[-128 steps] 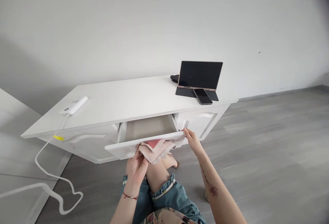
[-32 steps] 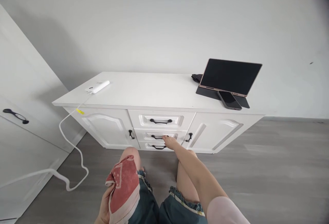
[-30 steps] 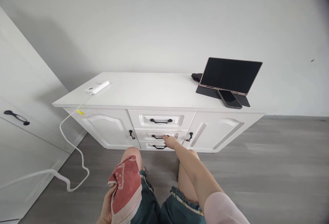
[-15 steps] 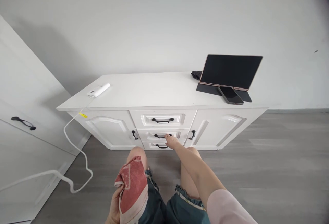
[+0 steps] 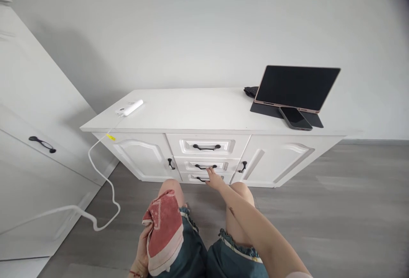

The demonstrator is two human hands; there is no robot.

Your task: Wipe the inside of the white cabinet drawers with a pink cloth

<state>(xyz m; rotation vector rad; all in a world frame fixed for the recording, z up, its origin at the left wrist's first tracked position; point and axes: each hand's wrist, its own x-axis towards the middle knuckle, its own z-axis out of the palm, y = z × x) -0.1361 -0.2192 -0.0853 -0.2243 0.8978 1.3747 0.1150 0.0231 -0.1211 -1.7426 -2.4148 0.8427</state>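
A red towel (image 5: 166, 220) with a pale border hangs over my left thigh, gripped at its left edge by my left hand (image 5: 144, 244). My right hand (image 5: 215, 180) reaches down to the middle drawer (image 5: 228, 166) of a white cabinet. Its fingertips touch the right part of that drawer's black handle (image 5: 201, 167), the fingers stretched and apart. The thumb points toward the bottom drawer's handle (image 5: 201, 179), partly covered by the hand. All three drawers are closed, including the top drawer (image 5: 238, 147).
On the cabinet top (image 5: 191, 110) stand a dark-screened tablet (image 5: 297, 88) and a phone (image 5: 294, 118), with a black bundle (image 5: 251, 91) behind. A white device (image 5: 132, 107) at the left trails a white cable (image 5: 111, 188). A white wardrobe (image 5: 25, 176) borders the left side.
The view has shifted, so the cabinet sits further right. My right hand has lowered slightly against the middle handle, its fingers more spread. The towel stays in my left hand.
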